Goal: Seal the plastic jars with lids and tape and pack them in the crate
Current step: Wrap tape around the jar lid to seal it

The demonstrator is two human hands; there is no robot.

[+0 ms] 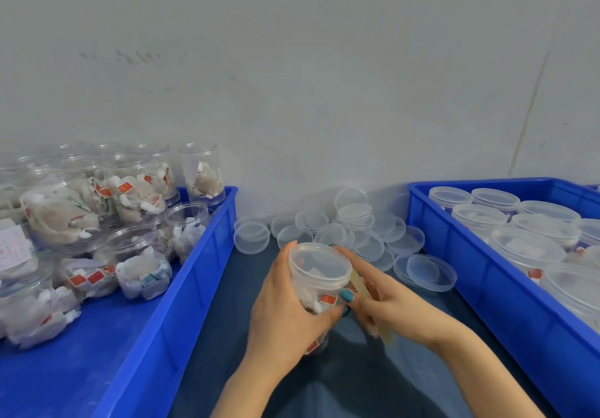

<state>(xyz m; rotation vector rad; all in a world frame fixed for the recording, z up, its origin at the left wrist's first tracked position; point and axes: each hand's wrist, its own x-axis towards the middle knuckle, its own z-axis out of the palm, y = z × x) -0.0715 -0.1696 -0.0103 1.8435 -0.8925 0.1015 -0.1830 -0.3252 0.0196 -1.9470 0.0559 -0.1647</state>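
Biggest risk, as a guess: tape strip (357,283) folding onto itself or going on crooked. Hangs loose down the right side of the jar (319,271) at lower centre of the frame, so a small twist could stick it to a finger instead of the seam. Next risk: taping over a lid (319,260) not fully pressed home (cannot tell from here whether seated all round). Would give a jar sealed in looks only. Smallest risk: smooth plastic slipping in the grip while turned for taping.

Left hand (285,313) wrapped round the jar body from the left, thumb across its front. Right hand (383,291) just beside the jar on the right, fingers closed on the strip, fingertips touching the lid's edge.

Containers, largest first:

- Left crate (194,287), blue, lower left: crowded with open jars (143,255), some upright, some tipped, each holding pale sachets (94,278) with red tags.
- Right crate (454,255), blue, right edge: lidded jars (526,245) standing close together, touching. Probably the packing crate.
- Held jar: clear, lid on, same sachets inside.
- Loose lids (354,213), clear and shallow, heaped against the wall between the crates, nothing in them.
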